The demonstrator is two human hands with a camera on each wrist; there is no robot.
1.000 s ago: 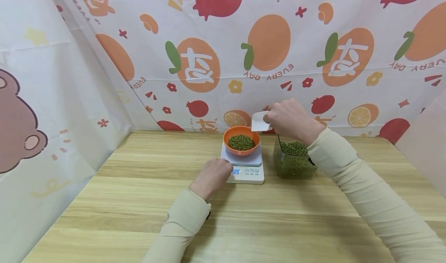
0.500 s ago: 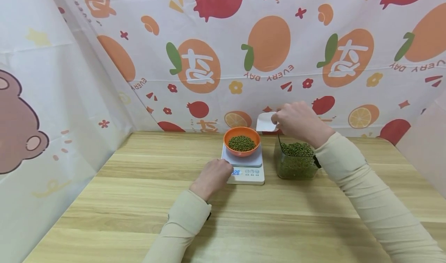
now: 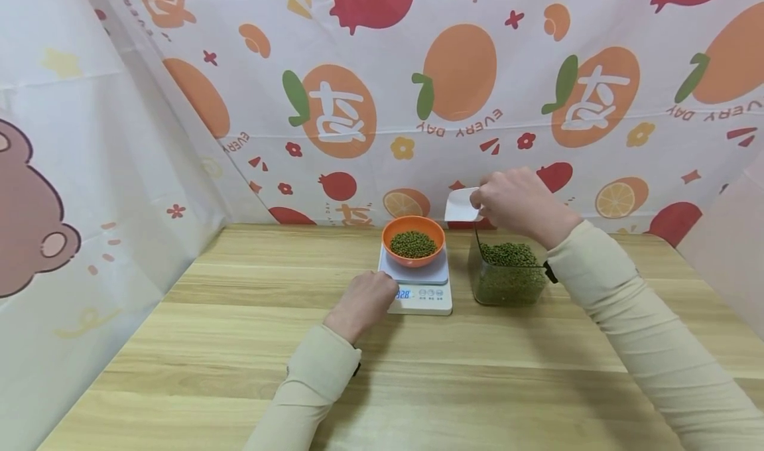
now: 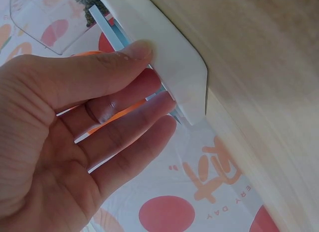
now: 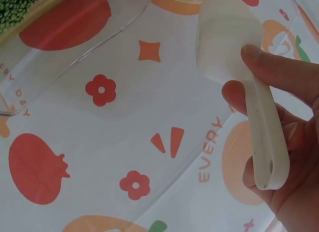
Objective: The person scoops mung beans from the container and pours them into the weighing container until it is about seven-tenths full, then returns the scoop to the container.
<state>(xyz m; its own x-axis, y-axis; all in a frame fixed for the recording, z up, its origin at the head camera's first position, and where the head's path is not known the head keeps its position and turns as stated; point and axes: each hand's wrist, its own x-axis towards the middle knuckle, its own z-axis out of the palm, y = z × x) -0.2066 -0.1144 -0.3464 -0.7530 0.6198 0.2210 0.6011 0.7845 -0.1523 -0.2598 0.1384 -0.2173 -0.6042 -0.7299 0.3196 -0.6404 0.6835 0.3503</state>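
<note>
An orange bowl of green mung beans sits on the platform of a white kitchen scale, whose display is lit blue. My left hand holds the scale's near left corner; in the left wrist view, thumb and fingertips meet the edge of the scale body. Above and right of the bowl, my right hand grips a white plastic scoop by its handle, the thumb near its neck. The scoop's inside is hidden in the right wrist view.
A clear square container filled with more mung beans stands right of the scale, below my right hand. A fruit-print cloth hangs behind the wooden table, and another cloth hangs at the left.
My right hand has moved right with the scoop, away from the bowl and over the container's near-bowl side. The left hand stays at the scale. The display's last digit went from 9 to 8.
</note>
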